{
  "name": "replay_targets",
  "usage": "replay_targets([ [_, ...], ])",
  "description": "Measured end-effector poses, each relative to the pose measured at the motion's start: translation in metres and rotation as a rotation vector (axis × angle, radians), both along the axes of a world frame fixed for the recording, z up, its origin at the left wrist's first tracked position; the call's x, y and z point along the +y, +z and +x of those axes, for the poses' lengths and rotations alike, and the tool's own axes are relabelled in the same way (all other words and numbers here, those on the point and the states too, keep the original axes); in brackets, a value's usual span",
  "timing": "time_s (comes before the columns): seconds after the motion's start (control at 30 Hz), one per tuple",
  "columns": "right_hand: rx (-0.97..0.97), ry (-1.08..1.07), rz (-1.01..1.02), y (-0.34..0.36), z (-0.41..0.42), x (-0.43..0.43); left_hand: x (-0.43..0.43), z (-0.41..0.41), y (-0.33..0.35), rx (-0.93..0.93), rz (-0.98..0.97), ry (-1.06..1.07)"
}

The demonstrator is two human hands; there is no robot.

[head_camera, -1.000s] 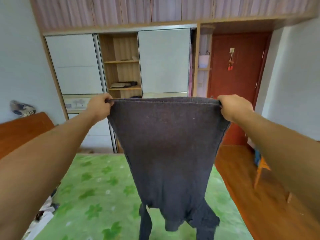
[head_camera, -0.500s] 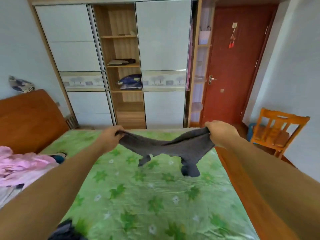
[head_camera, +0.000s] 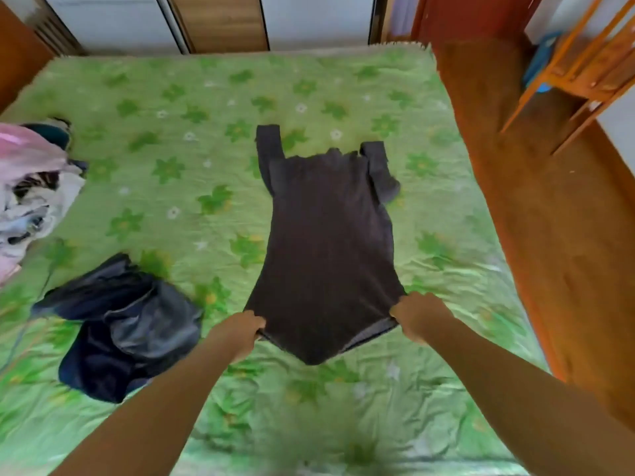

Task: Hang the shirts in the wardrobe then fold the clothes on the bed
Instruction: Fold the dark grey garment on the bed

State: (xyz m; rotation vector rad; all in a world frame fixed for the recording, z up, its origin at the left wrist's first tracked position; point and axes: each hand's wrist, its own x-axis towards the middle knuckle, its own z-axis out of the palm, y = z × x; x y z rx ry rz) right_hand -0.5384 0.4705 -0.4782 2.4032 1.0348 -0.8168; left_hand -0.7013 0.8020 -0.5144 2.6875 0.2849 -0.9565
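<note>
My left hand (head_camera: 237,333) and right hand (head_camera: 417,316) each pinch a hem corner of the dark grey long-sleeved knit top (head_camera: 326,242), spread on the green flower-print bedspread (head_camera: 206,139) beside crumpled dark clothes (head_camera: 127,324).

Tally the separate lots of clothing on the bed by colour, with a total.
Dark grey, spread-out shirt, its near edge held by the left hand and the right hand: 1
Dark blue, crumpled heap: 1
Pink and white, mixed heap at far left, pieces too tangled to count: 1
Total: 3
</note>
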Motion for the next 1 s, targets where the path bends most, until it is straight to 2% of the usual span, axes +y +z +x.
replay_targets([
  [0.2,0.207,0.068,-0.137,-0.111,-0.051,-0.014,-0.022,-0.046,-0.099,0.198,0.063,-0.131],
  [0.4,0.329,0.154,-0.258,-0.18,-0.085,-0.03,-0.035,-0.067,-0.162,0.347,0.032,-0.171],
  [0.67,0.548,0.101,-0.432,-0.198,-0.111,-0.056,-0.071,-0.107,-0.192,0.558,-0.014,-0.309],
  [0.83,0.61,0.103,-0.493,-0.196,-0.133,-0.073,-0.087,-0.124,-0.192,0.661,-0.036,-0.398],
  [1.0,0.626,0.085,-0.536,-0.195,-0.144,-0.077,-0.091,-0.129,-0.192,0.74,-0.032,-0.387],
])
